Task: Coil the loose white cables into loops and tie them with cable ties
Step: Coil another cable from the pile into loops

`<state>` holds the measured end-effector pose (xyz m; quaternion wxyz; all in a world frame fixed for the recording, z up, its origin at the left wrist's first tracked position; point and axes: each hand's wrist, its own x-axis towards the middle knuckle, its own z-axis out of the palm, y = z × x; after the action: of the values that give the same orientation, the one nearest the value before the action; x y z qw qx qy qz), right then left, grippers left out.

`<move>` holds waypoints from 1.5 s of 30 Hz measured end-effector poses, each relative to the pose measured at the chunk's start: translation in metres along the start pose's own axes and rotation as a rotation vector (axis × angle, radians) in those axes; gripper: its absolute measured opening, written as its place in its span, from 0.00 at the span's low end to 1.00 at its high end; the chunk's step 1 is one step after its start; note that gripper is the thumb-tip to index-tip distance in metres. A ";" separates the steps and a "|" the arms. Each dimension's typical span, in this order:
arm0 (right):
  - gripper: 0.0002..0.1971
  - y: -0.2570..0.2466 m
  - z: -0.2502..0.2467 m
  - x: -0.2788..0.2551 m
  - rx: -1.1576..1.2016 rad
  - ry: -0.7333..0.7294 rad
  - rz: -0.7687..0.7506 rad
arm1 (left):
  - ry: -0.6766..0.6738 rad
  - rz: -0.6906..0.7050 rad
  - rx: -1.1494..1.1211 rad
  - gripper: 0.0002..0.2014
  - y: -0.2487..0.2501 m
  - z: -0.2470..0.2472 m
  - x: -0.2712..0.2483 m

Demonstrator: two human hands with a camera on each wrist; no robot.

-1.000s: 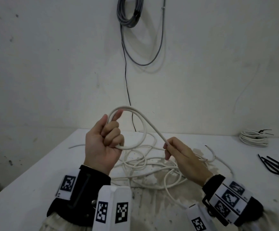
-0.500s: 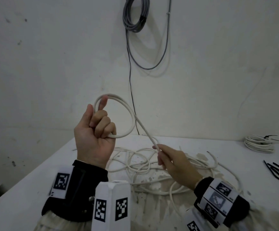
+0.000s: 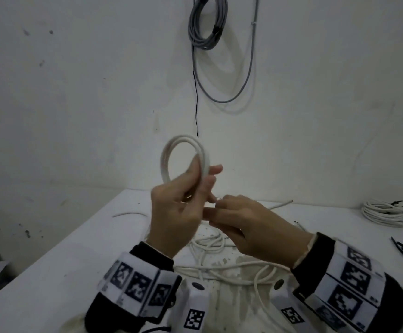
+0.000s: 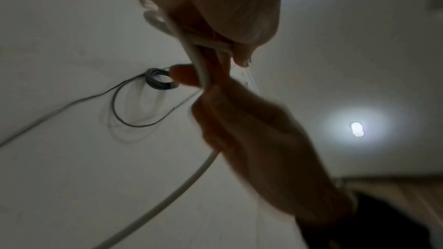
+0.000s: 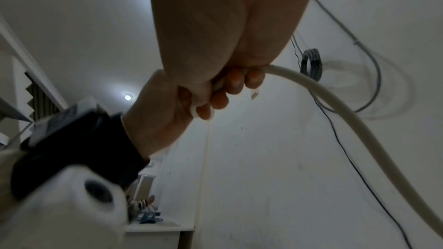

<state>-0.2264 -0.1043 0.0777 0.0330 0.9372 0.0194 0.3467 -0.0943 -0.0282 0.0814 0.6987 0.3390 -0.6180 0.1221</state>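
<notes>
The left hand [image 3: 171,212] is holding one small loop of white cable [image 3: 183,150] up above its pinching grip, the right hand [image 3: 251,227] is pinching the same cable just beside it, and one tied coil [image 3: 383,213] is lying far off on the tabletop [image 3: 51,272].

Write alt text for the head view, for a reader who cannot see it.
The left hand holds up a small coil of white cable while the right hand feeds more cable into it, above loose white cable on a white table.
</notes>
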 end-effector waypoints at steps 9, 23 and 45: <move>0.19 0.016 -0.013 -0.019 0.010 -0.128 0.226 | -0.150 0.340 0.748 0.18 -0.012 -0.013 0.009; 0.16 0.028 -0.027 -0.018 -0.189 0.251 0.208 | -0.620 0.024 0.588 0.24 -0.003 -0.009 -0.005; 0.09 0.019 0.024 -0.045 0.312 0.794 0.661 | -0.033 -0.966 -0.820 0.15 -0.007 -0.033 0.019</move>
<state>-0.2452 -0.1266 0.0316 -0.2272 0.6841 -0.2146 0.6591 -0.0604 -0.0170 0.0973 0.7384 0.2862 -0.4026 -0.4591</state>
